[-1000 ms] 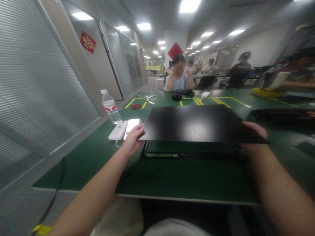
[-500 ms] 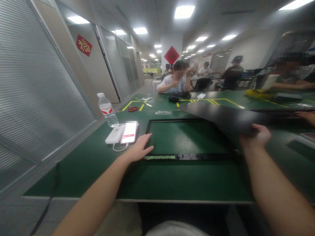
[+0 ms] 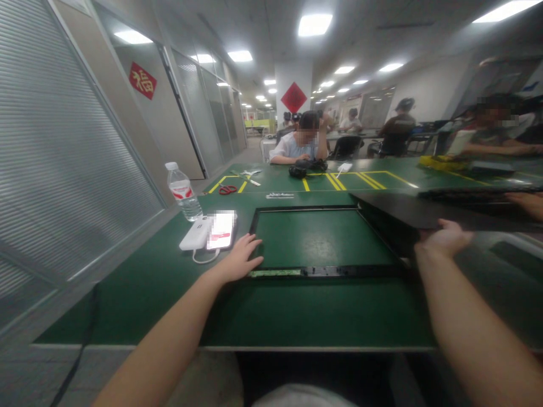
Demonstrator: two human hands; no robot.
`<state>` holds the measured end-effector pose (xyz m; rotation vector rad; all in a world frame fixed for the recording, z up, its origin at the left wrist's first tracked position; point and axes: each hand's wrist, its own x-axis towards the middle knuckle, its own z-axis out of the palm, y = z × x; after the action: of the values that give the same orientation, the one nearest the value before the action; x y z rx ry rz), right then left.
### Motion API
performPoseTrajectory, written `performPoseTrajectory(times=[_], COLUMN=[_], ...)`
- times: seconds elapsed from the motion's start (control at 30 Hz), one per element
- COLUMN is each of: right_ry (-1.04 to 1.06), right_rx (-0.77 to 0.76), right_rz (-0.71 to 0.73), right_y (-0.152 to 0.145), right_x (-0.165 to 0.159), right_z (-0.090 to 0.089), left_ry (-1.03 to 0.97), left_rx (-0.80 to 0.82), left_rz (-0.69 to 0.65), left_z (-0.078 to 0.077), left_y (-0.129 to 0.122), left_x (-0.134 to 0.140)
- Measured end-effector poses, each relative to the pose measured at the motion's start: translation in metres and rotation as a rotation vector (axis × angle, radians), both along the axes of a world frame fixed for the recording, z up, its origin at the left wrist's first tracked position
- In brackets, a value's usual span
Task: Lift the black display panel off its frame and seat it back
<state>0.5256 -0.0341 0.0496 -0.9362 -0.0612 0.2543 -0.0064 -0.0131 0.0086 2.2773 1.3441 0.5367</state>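
Observation:
A black rectangular frame (image 3: 352, 272) lies flat on the green table (image 3: 322, 316). Along its near side runs a narrow green strip (image 3: 275, 273). My left hand (image 3: 238, 259) rests at the frame's near left corner, fingers stretched out and apart. At the frame's right side, my right hand (image 3: 445, 240) is closed on the near edge of a thin, dark flat panel (image 3: 407, 213). The panel is raised and slanted, hiding part of the frame's right side. I cannot make out the fingers beneath the panel.
Left of the frame are a phone (image 3: 222, 232), a white power bank (image 3: 195, 233) with a cable and a water bottle (image 3: 182, 191). Red-handled scissors (image 3: 228, 190) and small white pieces (image 3: 280, 195) lie farther back. A person (image 3: 299, 144) sits opposite; another's hand (image 3: 526, 202) is at right.
The dark panel has moved right in my right hand, uncovering the frame's far right corner. My left hand stays at the frame's corner. The person opposite has lowered one hand.

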Motion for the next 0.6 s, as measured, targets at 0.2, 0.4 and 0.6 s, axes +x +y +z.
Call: performPoseTrajectory(times=[0.2, 0.4, 0.6], right_ry=[0.006, 0.169, 0.266], right_rx=[-0.071, -0.125, -0.198], right_rz=[0.014, 0.052, 0.087], right_y=[0.001, 0.000, 0.008], right_x=[0.000, -0.002, 0.015], right_z=[-0.001, -0.004, -0.019], left_ry=[-0.023, 0.005, -0.032], left_rx=[0.017, 0.001, 0.011], left_rz=[-0.016, -0.002, -0.010], left_z=[-0.001, 0.001, 0.001], left_y=[0.002, 0.001, 0.000], left_x=[-0.001, 0.001, 0.002])
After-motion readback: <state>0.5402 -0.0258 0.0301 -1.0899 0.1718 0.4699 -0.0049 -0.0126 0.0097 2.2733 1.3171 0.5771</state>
